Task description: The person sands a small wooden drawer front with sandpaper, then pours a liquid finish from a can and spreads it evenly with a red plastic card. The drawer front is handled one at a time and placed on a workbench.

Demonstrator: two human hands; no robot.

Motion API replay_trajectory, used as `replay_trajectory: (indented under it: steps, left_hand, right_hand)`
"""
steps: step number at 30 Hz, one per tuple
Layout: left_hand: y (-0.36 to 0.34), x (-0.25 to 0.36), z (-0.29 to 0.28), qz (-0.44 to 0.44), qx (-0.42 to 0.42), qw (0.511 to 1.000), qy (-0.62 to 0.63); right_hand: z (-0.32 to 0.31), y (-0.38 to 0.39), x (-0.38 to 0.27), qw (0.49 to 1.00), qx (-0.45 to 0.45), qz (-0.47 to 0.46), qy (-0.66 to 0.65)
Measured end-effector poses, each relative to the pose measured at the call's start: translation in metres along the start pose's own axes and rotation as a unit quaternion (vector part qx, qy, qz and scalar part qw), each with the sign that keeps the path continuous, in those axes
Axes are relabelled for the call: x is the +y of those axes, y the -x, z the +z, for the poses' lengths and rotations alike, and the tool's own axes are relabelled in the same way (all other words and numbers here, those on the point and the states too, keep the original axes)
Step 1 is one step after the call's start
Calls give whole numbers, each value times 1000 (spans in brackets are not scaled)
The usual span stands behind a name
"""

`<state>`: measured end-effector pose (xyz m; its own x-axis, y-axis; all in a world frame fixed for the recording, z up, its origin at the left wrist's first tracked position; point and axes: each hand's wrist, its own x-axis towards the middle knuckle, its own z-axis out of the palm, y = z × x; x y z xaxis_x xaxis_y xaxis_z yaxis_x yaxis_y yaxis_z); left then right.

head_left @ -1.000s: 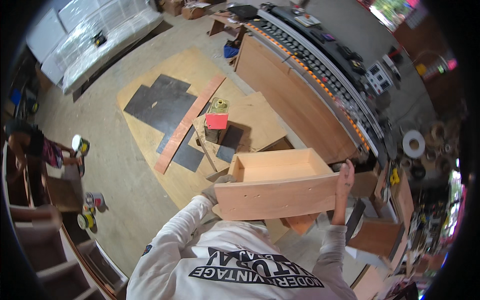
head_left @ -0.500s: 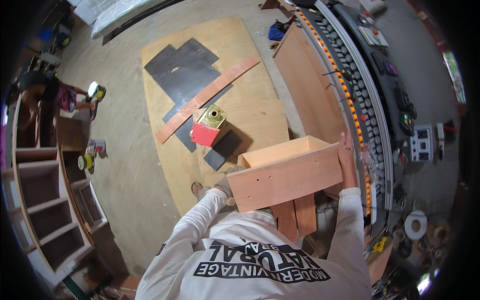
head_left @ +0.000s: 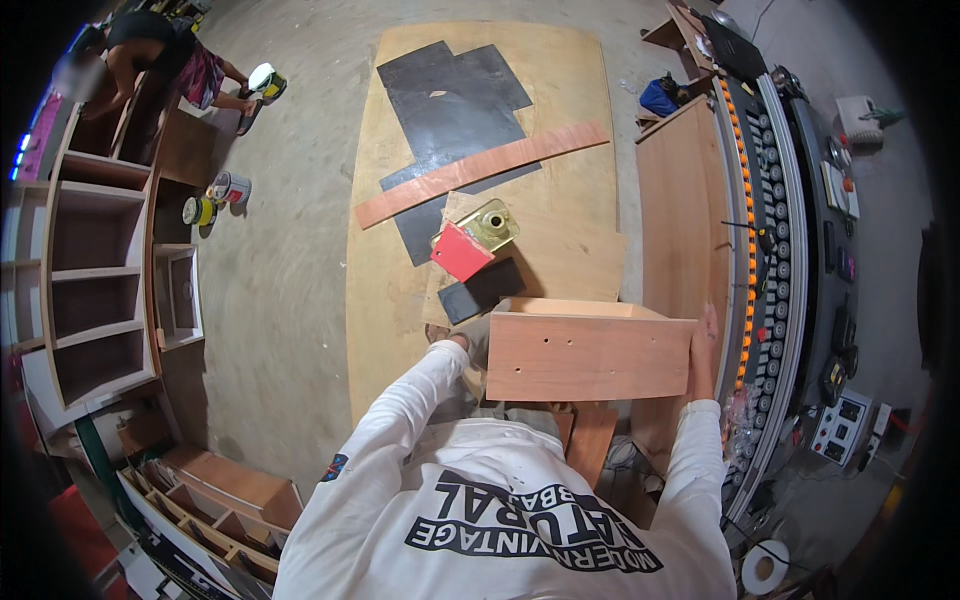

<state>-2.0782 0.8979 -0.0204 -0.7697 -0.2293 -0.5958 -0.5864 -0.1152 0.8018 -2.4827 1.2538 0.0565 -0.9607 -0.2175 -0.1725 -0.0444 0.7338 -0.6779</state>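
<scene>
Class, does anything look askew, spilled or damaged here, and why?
The drawer front has unevenly spaced small holes. The reddish plank lies aslant across the dark sheeting, out of line with the plywood. No spill shows.

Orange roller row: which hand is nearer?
Right. Right hand: at the right end of the drawer, just left of the roller row. Left hand: at the drawer's left end, farther away.

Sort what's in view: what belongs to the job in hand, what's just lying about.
Job in hand:
- wooden drawer
- right hand, at its right end
- left hand, at its left end, mostly hidden

Apparently lying about:
- metal can
- red panel
- reddish strip
- dark sheet
</scene>
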Motion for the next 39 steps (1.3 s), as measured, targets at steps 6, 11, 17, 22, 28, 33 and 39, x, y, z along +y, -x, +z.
replay_trajectory:
  steps: [6,11,17,22,28,33,39]
  left_hand:
    - [-4,-32,-18,-181,206,874,-401]
    - [-46,-93,-22,-84,212,798,-557]
    - [-54,-122,-45,-67,157,796,-581]
    - [-37,-104,-67,-53,94,843,-527]
    - [-28,-85,-91,-82,70,921,-374]
    - [-14,-64,-82,-58,152,903,-399]
    - [19,17,-36,184,77,957,213]
  right_hand:
    - [4,58,-24,975,32,-20,219]
    - [18,129,-3,892,82,41,442]
    - [80,237,-53,765,83,425,-477]
    - [136,271,-118,717,68,373,-585]
    - [149,272,-127,736,81,357,-570]
    - [143,273,-116,732,76,346,-582]
    - [124,248,-81,770,124,316,-540]
